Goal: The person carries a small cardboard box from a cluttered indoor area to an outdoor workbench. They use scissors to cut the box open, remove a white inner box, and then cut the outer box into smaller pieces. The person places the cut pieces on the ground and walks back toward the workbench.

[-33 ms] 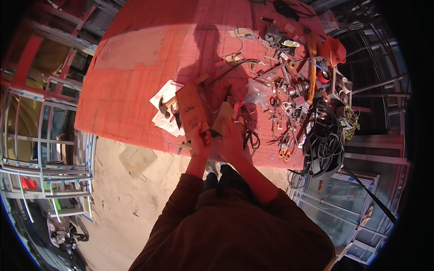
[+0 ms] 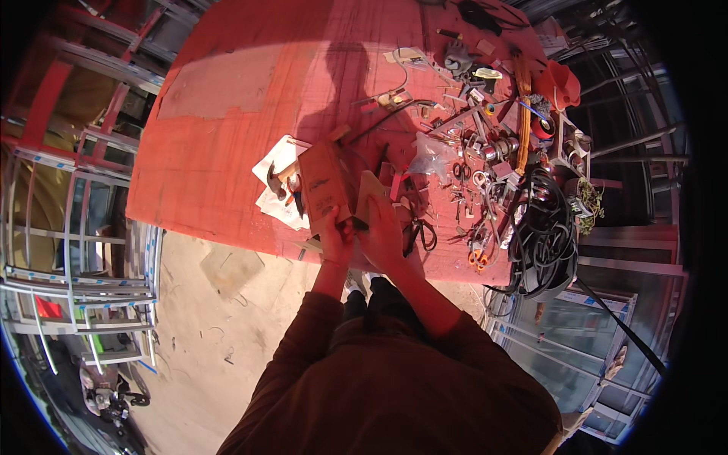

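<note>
An open cardboard box (image 2: 324,182) lies tilted at the near edge of the red table. My left hand (image 2: 336,236) is closed on its near end, fingers wrapped around the edge. On the box's right side, my right hand (image 2: 381,233) grips a raised cardboard flap (image 2: 370,191). The box's inside is mostly hidden by the flap and my fingers. Just left of the box, a hammer (image 2: 274,182) and pliers (image 2: 296,199) with dark and orange handles rest on white sheets (image 2: 282,155). Black-handled scissors (image 2: 422,235) lie right of my right hand.
Loose hardware, small tools and a clear plastic bag (image 2: 430,155) crowd the table's (image 2: 220,152) right half. A coiled black cable (image 2: 540,235) hangs over the right edge. Metal frames (image 2: 76,250) stand at the left, glazed frames (image 2: 569,326) at the right.
The flap in my right hand has shifted slightly left, toward the box. The box itself has turned a little; both hands keep their hold.
</note>
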A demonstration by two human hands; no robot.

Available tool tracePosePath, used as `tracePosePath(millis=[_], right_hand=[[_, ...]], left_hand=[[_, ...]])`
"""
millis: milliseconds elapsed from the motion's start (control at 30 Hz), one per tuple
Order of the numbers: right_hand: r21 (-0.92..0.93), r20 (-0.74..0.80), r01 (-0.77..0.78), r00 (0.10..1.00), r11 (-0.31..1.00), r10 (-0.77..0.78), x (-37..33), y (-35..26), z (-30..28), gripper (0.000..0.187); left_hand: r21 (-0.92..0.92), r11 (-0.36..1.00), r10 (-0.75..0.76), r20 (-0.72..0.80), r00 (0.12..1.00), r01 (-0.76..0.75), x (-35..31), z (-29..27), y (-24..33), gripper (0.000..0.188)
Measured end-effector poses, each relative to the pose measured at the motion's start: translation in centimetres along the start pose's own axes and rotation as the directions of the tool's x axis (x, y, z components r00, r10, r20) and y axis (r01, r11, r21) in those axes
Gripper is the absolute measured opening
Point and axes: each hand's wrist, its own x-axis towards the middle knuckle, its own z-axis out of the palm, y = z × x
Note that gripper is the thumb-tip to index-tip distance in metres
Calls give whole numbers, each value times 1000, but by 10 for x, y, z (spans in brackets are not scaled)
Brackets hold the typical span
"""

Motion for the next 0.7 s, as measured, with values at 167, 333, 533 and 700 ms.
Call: tracePosePath(millis=[167,333,533,700], right_hand=[[-92,294,-128,944,988,150,16,16,34,60],[137,283,-197,947,971,152,7,26,44,50],[285,335,-353,908,891,252,-4,19,50,27],[353,366,-361,902,863,228,-22,32,54,21]], left_hand=[[-6,999,46,30,999,-45,-13,2,16,18],[10,999,48,22,999,-48,-32,4,25,18],[279,960,48,-58,997,-30,-51,0,35,24],[348,937,42,-120,992,3,-55,-12,21,30]])
